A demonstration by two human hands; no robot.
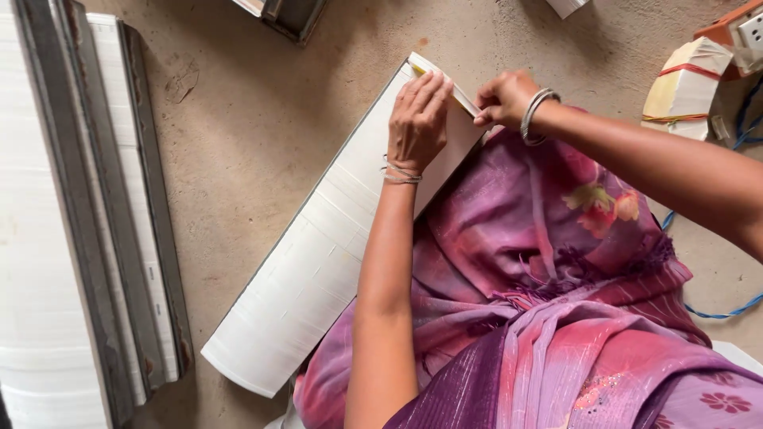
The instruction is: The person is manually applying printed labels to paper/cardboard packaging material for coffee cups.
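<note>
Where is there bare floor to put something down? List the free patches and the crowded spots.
Free: the concrete floor between the metal-edged white stacks and the long white paper block. Crowded: the block's far end, where the left hand and right hand work, and the top right corner with a banded paper bundle and blue wire.

The left hand (419,119) is pressing flat on a long white paper stack (318,254) lying on the floor (238,143), while the right hand (502,99) is pinching a yellowish strip (461,97) (at the far end).
</note>
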